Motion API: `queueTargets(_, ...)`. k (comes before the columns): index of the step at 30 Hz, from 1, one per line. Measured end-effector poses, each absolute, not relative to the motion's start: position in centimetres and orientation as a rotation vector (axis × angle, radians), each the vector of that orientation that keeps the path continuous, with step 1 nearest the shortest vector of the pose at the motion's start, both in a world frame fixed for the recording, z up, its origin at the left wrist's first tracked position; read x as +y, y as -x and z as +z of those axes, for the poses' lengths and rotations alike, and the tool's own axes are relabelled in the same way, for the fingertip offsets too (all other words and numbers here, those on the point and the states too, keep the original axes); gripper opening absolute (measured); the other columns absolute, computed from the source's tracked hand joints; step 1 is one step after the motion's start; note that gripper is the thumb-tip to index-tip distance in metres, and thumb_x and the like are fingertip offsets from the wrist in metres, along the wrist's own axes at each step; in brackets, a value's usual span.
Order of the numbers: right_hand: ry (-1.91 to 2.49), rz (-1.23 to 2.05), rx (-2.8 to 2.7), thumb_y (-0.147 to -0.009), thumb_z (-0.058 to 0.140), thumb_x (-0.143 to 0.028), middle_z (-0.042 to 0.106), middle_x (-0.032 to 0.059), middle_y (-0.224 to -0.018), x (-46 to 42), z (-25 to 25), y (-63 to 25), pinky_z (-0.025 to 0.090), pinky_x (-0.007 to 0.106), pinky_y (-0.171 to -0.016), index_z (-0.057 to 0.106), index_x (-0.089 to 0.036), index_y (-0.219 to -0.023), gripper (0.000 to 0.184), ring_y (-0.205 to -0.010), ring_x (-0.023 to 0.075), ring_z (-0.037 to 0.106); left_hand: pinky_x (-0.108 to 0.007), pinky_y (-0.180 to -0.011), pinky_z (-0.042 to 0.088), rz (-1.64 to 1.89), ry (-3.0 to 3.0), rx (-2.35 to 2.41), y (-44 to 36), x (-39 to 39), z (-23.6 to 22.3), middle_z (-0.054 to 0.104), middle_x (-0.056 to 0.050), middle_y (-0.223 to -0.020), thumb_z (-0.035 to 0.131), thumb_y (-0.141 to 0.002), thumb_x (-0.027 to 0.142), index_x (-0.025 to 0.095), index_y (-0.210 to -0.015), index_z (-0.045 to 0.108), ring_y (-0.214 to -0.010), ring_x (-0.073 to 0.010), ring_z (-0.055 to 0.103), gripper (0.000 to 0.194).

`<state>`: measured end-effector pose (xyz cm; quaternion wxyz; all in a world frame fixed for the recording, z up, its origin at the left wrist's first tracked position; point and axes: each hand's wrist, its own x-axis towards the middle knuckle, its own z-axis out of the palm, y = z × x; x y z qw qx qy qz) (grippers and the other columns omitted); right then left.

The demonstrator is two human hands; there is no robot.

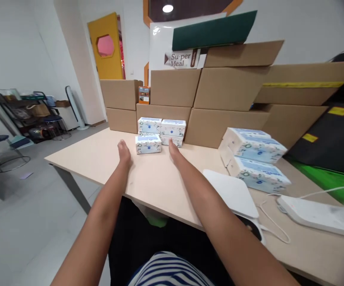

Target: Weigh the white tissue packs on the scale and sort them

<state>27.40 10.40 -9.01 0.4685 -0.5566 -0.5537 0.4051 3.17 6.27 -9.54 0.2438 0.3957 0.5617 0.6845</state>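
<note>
White-and-blue packs: four are standing in two stacks by the cartons.
Left hand: is hovering spread, holding nothing.
Right hand: likewise hovering spread.
Front pack: is sitting unstacked on the table, between both hands.

From here I'm reading "Su-per Meal" on a white box; packs are showing blue marks too tiny to read.

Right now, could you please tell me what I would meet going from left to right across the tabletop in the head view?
Left hand → front floral pack → right hand → right-hand pile of floral packs.
</note>
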Motion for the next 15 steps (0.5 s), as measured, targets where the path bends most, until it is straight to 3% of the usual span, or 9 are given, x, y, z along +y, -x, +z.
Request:
queueTargets(3,1.442,0.938,-1.160,-0.111,0.057,-0.059,0.050,0.0149,-0.173,11.3,-10.6,-26.0,0.039,0.063,-0.131,0.055,-0.024,-0.162,0.062,-0.158,0.0358,0.051,-0.042,-0.140,0.029,1.839,-1.124,1.609,-3.3,6.5,-10.3,0.051,-0.020,-0.172,0.034,-0.114,0.067,0.017,-0.157,0.053,-0.167,-0.0289,0.041,0.068)
queueTargets(6,1.495,0.856,-1.035,-0.114,0.018,-0.069,0.039,0.0159,-0.182,11.6,-11.0,-26.3,0.033,0.052,-0.137,0.034,-0.021,-0.176,0.081,-0.168,0.0326,0.039,-0.037,-0.143,0.016,1.811,-1.154,1.628,-3.3,6.9,-10.5,0.034,-0.016,-0.184,0.035,-0.115,0.061,0.017,-0.165,0.045,-0.175,-0.0246,0.025,0.067)
queueTargets(8,1.532,0.783,-0.984,-0.110,0.005,-0.071,0.030,0.0176,-0.186,11.6,-11.2,-26.6,0.028,0.051,-0.139,0.020,-0.016,-0.180,0.090,-0.172,0.0318,0.031,-0.036,-0.144,0.010,1.804,-1.133,1.626,-3.0,7.0,-10.7,0.025,-0.014,-0.188,0.032,-0.115,0.061,0.017,-0.170,0.040,-0.177,-0.0229,0.016,0.071)
queueTargets(13,1.565,0.647,-0.973,-0.101,-0.012,-0.073,0.006,0.0194,-0.190,11.5,-11.5,-26.4,-0.003,0.060,-0.142,-0.007,-0.012,-0.180,0.100,-0.178,0.0299,-0.004,-0.041,-0.144,-0.003,1.819,-1.055,1.541,-2.0,7.2,-10.8,-0.006,-0.008,-0.191,0.021,-0.113,0.069,0.020,-0.180,0.008,-0.176,-0.0194,-0.014,0.084)
queueTargets(15,1.526,0.676,-1.060,-0.097,-0.021,-0.070,0.003,0.0212,-0.189,11.6,-11.5,-25.8,-0.009,0.063,-0.140,-0.015,-0.007,-0.178,0.102,-0.178,0.0306,-0.008,-0.045,-0.144,-0.002,1.769,-1.097,1.407,-2.2,7.4,-10.4,-0.008,-0.009,-0.191,0.009,-0.112,0.070,0.017,-0.180,0.001,-0.174,-0.0192,-0.019,0.087)
